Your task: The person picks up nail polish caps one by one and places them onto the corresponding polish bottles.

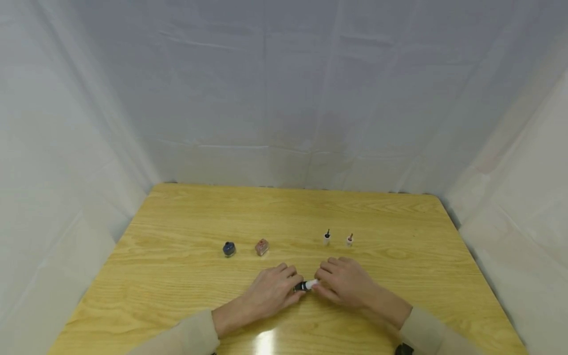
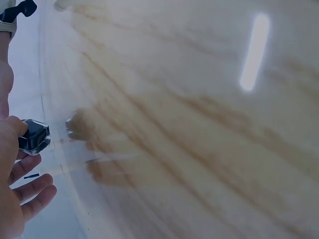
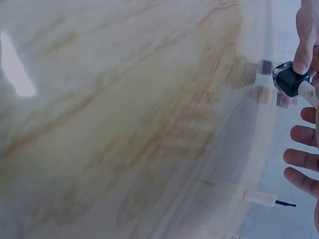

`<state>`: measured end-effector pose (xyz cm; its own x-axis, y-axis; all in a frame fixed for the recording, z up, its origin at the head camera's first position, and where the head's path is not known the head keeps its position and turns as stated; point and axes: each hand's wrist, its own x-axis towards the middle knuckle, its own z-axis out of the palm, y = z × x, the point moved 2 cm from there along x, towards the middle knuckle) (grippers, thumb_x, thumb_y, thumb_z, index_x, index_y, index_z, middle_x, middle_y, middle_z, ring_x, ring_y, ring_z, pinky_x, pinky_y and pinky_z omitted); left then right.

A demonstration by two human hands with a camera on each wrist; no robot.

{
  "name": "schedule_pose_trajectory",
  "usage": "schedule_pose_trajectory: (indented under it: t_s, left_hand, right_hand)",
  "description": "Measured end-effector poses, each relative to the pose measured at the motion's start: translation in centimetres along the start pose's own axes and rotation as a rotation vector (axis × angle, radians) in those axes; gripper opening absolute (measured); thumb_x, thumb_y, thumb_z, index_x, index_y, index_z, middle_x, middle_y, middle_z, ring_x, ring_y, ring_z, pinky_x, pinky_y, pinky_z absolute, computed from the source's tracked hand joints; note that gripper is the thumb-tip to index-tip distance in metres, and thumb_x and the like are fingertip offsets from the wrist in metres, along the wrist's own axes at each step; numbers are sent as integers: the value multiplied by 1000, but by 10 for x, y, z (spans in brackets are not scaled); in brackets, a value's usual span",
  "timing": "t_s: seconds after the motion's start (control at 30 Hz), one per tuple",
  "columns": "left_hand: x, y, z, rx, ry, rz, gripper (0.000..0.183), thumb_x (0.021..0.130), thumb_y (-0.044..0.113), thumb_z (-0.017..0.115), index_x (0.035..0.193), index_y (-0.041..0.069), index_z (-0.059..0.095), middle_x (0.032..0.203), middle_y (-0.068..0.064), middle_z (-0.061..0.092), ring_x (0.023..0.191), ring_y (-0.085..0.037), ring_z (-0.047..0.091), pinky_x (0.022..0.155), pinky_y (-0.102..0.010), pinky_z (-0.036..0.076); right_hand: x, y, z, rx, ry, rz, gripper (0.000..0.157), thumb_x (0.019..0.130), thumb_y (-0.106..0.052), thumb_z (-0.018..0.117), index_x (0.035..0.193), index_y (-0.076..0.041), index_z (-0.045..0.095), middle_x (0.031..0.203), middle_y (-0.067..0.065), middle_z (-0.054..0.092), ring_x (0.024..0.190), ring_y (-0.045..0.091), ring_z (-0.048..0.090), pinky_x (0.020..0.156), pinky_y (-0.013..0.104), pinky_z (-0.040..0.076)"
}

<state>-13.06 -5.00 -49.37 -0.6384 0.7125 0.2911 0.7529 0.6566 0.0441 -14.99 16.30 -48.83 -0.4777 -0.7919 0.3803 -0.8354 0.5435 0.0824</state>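
Between my two hands, low over the front half of the table, is a dark nail polish bottle point(image 1: 300, 286) with a white cap point(image 1: 312, 284). My left hand point(image 1: 271, 292) pinches the glass body between thumb and fingers. From the other side, the thumb and fingers of my right hand point(image 1: 348, 283) grip the white cap. In the right wrist view the cap point(image 3: 307, 91) sits against the neck of the bottle point(image 3: 288, 80), and the other right fingers are spread. The left wrist view shows the faceted bottle point(image 2: 37, 137) at my left thumb.
Beyond my left hand stand an uncapped dark blue nail polish bottle point(image 1: 229, 249) and a pinkish one point(image 1: 262, 247). Past my right hand, two white brush caps point(image 1: 327, 239) stand with their brushes up. White sheeting point(image 1: 284, 98) hangs around the wooden table point(image 1: 177, 217).
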Motion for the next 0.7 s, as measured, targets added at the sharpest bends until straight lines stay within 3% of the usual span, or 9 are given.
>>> schedule_pose_trajectory:
  t_s: [0.23, 0.4, 0.7]
  left_hand:
    - [1, -1, -1, -8, -7, -3, 27, 94, 44, 59, 106, 22, 68, 93, 7, 64, 75, -4, 53, 58, -9, 39]
    - [1, -1, -1, -8, -6, -3, 27, 93, 43, 60, 105, 22, 69, 92, 7, 64, 74, -4, 53, 57, -9, 38]
    - [1, -2, -2, -8, 8, -2, 26, 92, 43, 61, 104, 21, 69, 92, 7, 65, 74, -4, 52, 57, -9, 38]
  right_hand:
    - [2, 2, -5, -30, -52, -57, 22, 94, -45, 58, 103, -25, 64, 90, -12, 65, 77, 4, 59, 66, 25, 53]
    - [3, 2, -4, -51, -55, -85, 19, 94, -43, 59, 102, -26, 63, 87, -12, 63, 74, 4, 58, 65, 25, 52]
    - [1, 0, 1, -55, -48, -64, 19, 95, -43, 57, 101, -25, 62, 87, -11, 64, 75, 4, 60, 66, 26, 54]
